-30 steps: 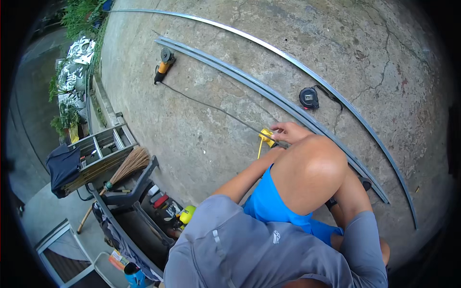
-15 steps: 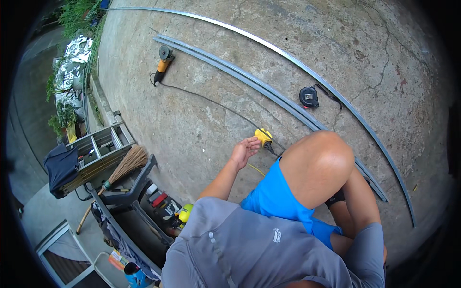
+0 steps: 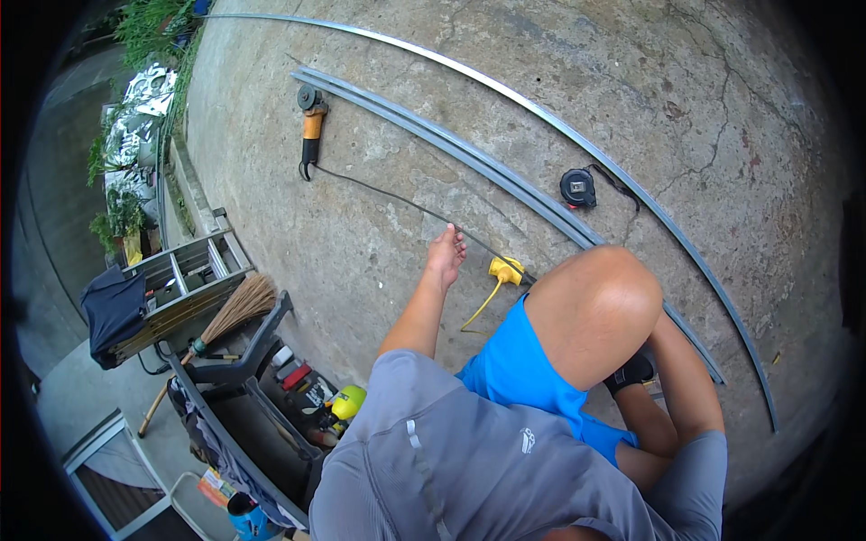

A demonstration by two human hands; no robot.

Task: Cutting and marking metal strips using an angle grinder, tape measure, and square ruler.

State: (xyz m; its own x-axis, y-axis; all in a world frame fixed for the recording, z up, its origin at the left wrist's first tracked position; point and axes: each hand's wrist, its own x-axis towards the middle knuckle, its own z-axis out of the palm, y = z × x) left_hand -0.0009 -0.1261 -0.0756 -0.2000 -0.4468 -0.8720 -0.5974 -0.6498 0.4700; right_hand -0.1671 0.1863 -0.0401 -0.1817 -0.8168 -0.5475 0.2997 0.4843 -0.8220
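Note:
My left hand [image 3: 446, 252] pinches the dark power cord [image 3: 388, 193] between thumb and fingers, low over the concrete. From there the cord runs up and left to an orange and black angle grinder [image 3: 312, 126] lying on the ground. On the other side it reaches a yellow socket connector [image 3: 507, 270] with a yellow lead, beside my bent knee. My right forearm [image 3: 678, 370] passes behind that knee, which hides the hand. Just beyond the grinder lie grey metal channels [image 3: 451, 142], side by side.
Farther out, a long metal strip [image 3: 505, 94] curves across the cracked concrete. A black tape measure [image 3: 578, 187] sits between it and the channels. To the left are a straw broom [image 3: 239, 308], a folded ladder [image 3: 194, 287] and a dark-framed chair [image 3: 244, 371].
My left hand has left the yellow connector, moved up and left, and now grips the cord. The connector lies slightly lower and turned. The grinder has swung a little, its handle end shifting right.

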